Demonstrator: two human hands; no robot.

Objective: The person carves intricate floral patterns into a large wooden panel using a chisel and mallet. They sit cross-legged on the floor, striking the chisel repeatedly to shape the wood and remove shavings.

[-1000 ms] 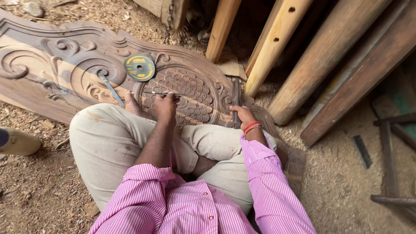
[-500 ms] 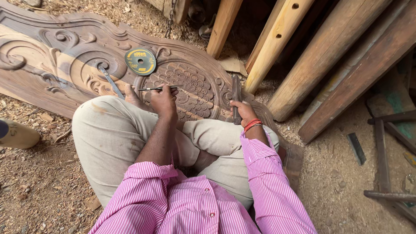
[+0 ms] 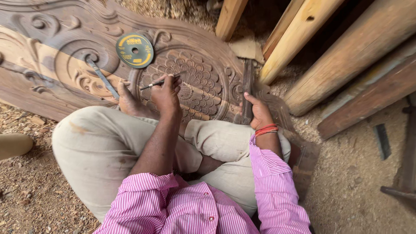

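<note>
Barely anything moved since a second ago, left hand (image 3: 166, 93) keeps pinching the thin stiff chisel (image 3: 158, 82) mid-shaft over the carved panel (image 3: 197, 82)'s centre rosette, right hand (image 3: 258, 113) closed round the heavy-looking mallet (image 3: 247, 86) near the panel's right edge.

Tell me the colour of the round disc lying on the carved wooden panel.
The disc is dark green with yellow bands, seen in the head view.

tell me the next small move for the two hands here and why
Probably lifting the wooden mallet toward the chisel. The left hand holds the thin chisel over the carved floral medallion, while the right hand grips the mallet's handle, its head resting on the carved wood panel, apart from the chisel.
</note>
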